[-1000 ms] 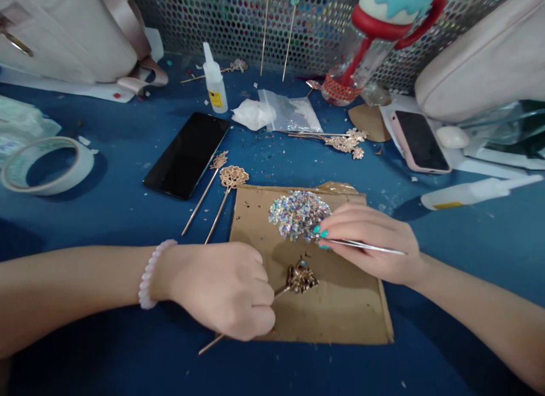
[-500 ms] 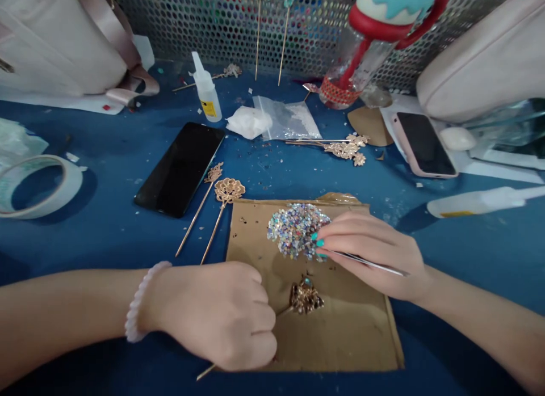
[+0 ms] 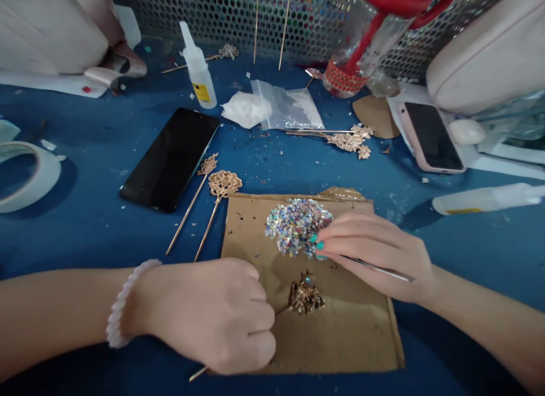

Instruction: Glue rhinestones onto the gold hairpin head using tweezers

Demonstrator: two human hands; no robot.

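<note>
My left hand [image 3: 221, 314] is closed around the stem of a gold hairpin, with the stem's end poking out below the fist. The hairpin's flower head [image 3: 306, 297], bearing a small teal stone, lies over the cardboard [image 3: 340, 339]. Pinched in my right hand [image 3: 374, 248] is a pair of metal tweezers [image 3: 383, 269], whose tips are hidden by my fingers at the edge of a pile of glittering rhinestones [image 3: 296, 226]. That pile rests on the upper part of the cardboard.
Two gold hairpins [image 3: 224, 184] lie left of the cardboard, beside a black phone [image 3: 170, 160]. Behind stand a glue bottle [image 3: 199, 72], a plastic bag [image 3: 289, 106] and a cup [image 3: 349, 72]. Another bottle [image 3: 485, 200] lies right; a tape roll [image 3: 34, 180] is left.
The camera view has shifted slightly, so the background sits higher in the picture. Both hands keep nearly the same places and grips.
</note>
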